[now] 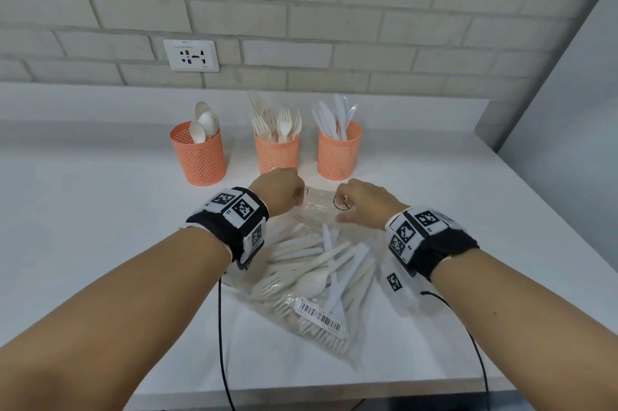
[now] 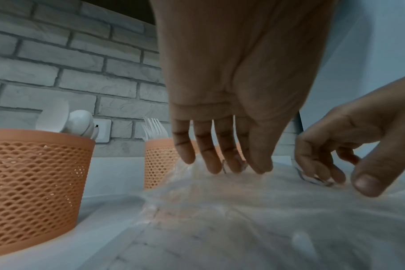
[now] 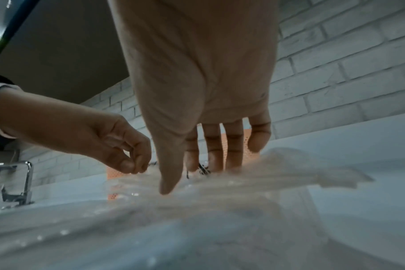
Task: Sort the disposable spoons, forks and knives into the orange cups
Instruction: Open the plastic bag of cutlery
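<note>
A clear plastic bag [image 1: 314, 277] full of white spoons, forks and knives lies on the white counter [image 1: 100, 226]. My left hand [image 1: 294, 193] and right hand [image 1: 344, 206] both sit at its far, open end and pinch the film there. From the right wrist, the left hand [image 3: 132, 166] pinches the bag [image 3: 243, 191] edge between thumb and fingers. From the left wrist, the right hand [image 2: 331, 175] curls its fingers on the edge. Behind stand three orange mesh cups: spoons [image 1: 200, 156], forks [image 1: 277, 156], knives [image 1: 337, 156].
A brick wall with a socket [image 1: 191, 55] backs the counter. Black cables [image 1: 220, 327] hang from both wristbands over the front edge. A chrome tap [image 3: 23, 180] stands off to the left. A barcode label [image 1: 319, 314] sits on the bag.
</note>
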